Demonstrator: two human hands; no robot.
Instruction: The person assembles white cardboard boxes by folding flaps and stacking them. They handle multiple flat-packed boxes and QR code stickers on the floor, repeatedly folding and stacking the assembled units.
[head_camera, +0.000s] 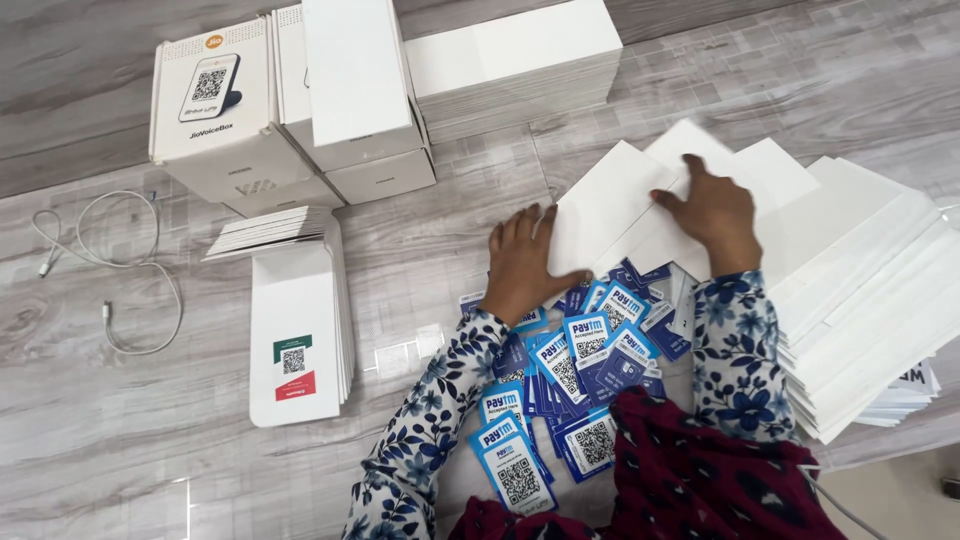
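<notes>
Sorting white sheets over blue cards

I see my left hand (522, 262) and right hand (712, 212) apart, both pressing flat on white sheets (610, 205) above blue code cards (585, 345).

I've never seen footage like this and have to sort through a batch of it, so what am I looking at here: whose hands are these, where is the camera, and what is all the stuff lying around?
There is one picture, taken by a camera worn on a person's head, looking down at their own two bare hands over a grey wood-pattern floor. The left hand and the right hand both press on white card sheets that are fanned out; whether either hand grips a sheet cannot be told. Below the hands lies a heap of small blue and white code cards. On the right sits a big spread stack of white sheets. On the left lie another white card stack, white boxes and a white cable.
</notes>
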